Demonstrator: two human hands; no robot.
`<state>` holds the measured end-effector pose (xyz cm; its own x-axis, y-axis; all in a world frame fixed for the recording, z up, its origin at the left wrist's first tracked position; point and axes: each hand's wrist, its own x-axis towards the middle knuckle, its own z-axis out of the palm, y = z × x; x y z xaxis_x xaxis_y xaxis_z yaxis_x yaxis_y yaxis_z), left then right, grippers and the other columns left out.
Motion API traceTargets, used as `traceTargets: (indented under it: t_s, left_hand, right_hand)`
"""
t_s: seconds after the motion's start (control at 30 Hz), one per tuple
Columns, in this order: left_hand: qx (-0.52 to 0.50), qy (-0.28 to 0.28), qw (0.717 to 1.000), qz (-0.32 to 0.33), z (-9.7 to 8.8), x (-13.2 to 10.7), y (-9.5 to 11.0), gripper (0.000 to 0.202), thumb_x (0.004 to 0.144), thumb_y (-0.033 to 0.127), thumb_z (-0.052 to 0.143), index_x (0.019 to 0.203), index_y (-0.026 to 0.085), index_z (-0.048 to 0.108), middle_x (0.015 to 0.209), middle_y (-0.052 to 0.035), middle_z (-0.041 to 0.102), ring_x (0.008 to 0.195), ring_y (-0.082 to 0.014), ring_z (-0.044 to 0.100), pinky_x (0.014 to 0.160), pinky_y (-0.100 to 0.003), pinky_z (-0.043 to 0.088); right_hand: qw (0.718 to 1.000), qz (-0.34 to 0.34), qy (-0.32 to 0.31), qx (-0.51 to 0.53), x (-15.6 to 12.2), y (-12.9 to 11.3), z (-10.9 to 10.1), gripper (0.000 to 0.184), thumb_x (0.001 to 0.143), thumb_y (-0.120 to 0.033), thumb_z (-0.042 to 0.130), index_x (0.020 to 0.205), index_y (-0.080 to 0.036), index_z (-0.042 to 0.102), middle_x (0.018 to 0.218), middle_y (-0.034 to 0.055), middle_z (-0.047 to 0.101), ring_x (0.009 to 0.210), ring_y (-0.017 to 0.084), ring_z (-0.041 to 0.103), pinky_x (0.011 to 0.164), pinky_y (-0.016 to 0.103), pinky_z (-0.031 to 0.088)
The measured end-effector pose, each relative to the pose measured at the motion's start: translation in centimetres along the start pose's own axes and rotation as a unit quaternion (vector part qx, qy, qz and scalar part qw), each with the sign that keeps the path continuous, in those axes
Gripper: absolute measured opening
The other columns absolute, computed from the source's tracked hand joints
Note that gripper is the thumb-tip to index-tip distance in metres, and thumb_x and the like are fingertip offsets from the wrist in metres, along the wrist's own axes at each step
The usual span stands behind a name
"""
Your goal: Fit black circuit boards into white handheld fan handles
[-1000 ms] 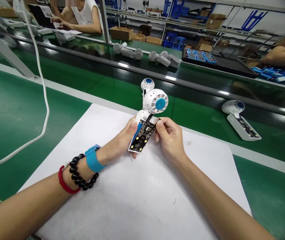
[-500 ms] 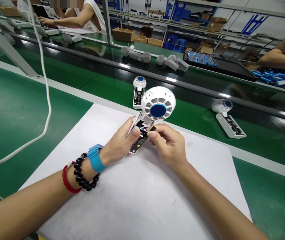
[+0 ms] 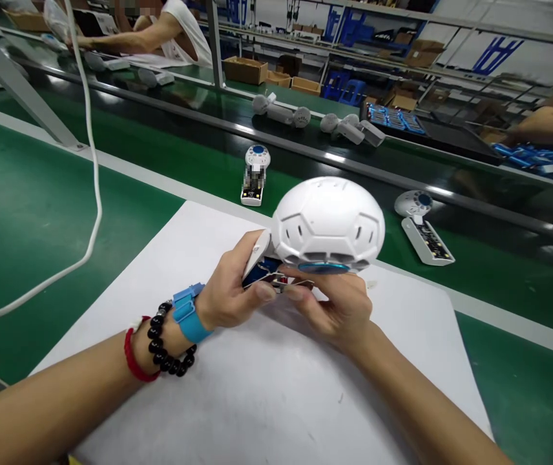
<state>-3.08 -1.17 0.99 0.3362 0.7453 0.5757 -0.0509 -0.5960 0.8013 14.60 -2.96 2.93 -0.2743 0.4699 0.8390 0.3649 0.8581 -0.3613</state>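
My left hand is closed around the handle of a white handheld fan, its thumb along the near side. The handle housing is open, with a dark blue part inside. A circuit board shows nearly edge-on at the opening, and my right hand pinches its right edge between thumb and fingers. The big round fan head tilts towards me and hides part of the right fingers. A blue strap circles my left wrist beside black beads and a red cord.
A white sheet lies under my hands. Beyond it, two open fans with exposed boards, one left and one right, rest on the green surface. A white cable hangs at left. Co-workers' arms show across the line.
The fan has tipped so its head faces more downward and sits nearer to me. The board has turned from face-up to nearly edge-on. Both hands keep their hold.
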Motion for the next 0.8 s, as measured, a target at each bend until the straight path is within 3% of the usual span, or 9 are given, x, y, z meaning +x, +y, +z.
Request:
traceTargets:
  t_s: [0.13, 0.2, 0.3, 0.4, 0.5, 0.6, 0.8]
  left_hand:
    - [-0.001, -0.005, 1.0, 0.0, 0.07, 0.0, -0.32, 0.059, 0.091, 0.063, 0.052, 0.129, 0.017, 0.052, 0.107, -0.0087, 0.067, 0.092, -0.0202, 0.065, 0.076, -0.027, 0.054]
    - [-0.026, -0.013, 0.999, -0.025, 0.25, 0.1, -0.09, 0.061, 0.091, 0.066, 0.05, 0.126, 0.016, 0.052, 0.104, -0.0088, 0.067, 0.09, -0.0202, 0.065, 0.074, -0.027, 0.054]
    - [-0.052, -0.013, 0.996, -0.069, 0.49, 0.27, 0.28, 0.063, 0.088, 0.07, 0.049, 0.119, 0.016, 0.055, 0.098, -0.0078, 0.067, 0.086, -0.0192, 0.064, 0.07, -0.026, 0.054]
    - [-0.053, -0.031, 0.995, -0.078, 0.5, 0.35, 0.36, 0.062, 0.088, 0.069, 0.053, 0.122, 0.017, 0.054, 0.102, -0.0071, 0.067, 0.091, -0.0197, 0.065, 0.075, -0.026, 0.055]
    - [-0.046, -0.05, 0.995, -0.075, 0.36, 0.33, 0.26, 0.063, 0.086, 0.067, 0.058, 0.125, 0.018, 0.054, 0.102, -0.0065, 0.068, 0.092, -0.0208, 0.066, 0.075, -0.027, 0.054]
    - [-0.029, -0.044, 0.997, -0.063, 0.27, 0.31, 0.24, 0.063, 0.083, 0.065, 0.063, 0.123, 0.017, 0.055, 0.101, -0.0063, 0.068, 0.087, -0.0197, 0.066, 0.073, -0.026, 0.054]
    - [-0.019, -0.043, 0.997, -0.056, 0.32, 0.32, 0.43, 0.063, 0.083, 0.065, 0.062, 0.125, 0.018, 0.055, 0.104, -0.006, 0.069, 0.088, -0.0176, 0.066, 0.074, -0.025, 0.054]
  right_hand:
    - [0.997, 0.046, -0.034, 0.043, -0.01, 0.03, -0.15, 0.014, 0.099, -0.026, 0.053, 0.096, -0.02, 0.066, 0.064, -0.0012, 0.067, 0.051, 0.011, 0.06, 0.049, 0.021, 0.047]
    - [0.99, 0.073, -0.06, 0.101, -0.12, 0.03, -0.17, 0.012, 0.096, -0.025, 0.057, 0.107, -0.022, 0.063, 0.064, -0.0028, 0.065, 0.05, 0.011, 0.059, 0.048, 0.02, 0.049]
    - [0.975, 0.096, -0.102, 0.17, -0.34, -0.01, -0.2, 0.035, 0.092, -0.021, 0.061, 0.127, -0.025, 0.056, 0.067, -0.0042, 0.065, 0.052, 0.011, 0.058, 0.05, 0.02, 0.051]
    - [0.966, 0.119, -0.147, 0.175, -0.29, -0.01, -0.4, 0.041, 0.09, -0.018, 0.062, 0.129, -0.026, 0.056, 0.077, -0.0014, 0.067, 0.059, 0.011, 0.059, 0.051, 0.02, 0.052]
    - [0.972, 0.094, -0.162, 0.144, 0.11, 0.03, -0.66, 0.03, 0.086, -0.014, 0.058, 0.114, -0.025, 0.062, 0.087, 0.0005, 0.067, 0.062, 0.011, 0.059, 0.052, 0.02, 0.051]
    - [0.981, 0.052, -0.158, 0.098, 0.52, 0.11, -0.75, 0.021, 0.083, -0.013, 0.055, 0.101, -0.023, 0.06, 0.081, -0.0011, 0.064, 0.058, 0.009, 0.055, 0.049, 0.019, 0.046]
    - [0.99, -0.005, -0.144, 0.001, 0.34, 0.55, -0.59, 0.015, 0.087, -0.021, 0.054, 0.101, -0.023, 0.054, 0.073, -0.0021, 0.064, 0.057, 0.013, 0.057, 0.052, 0.026, 0.044]
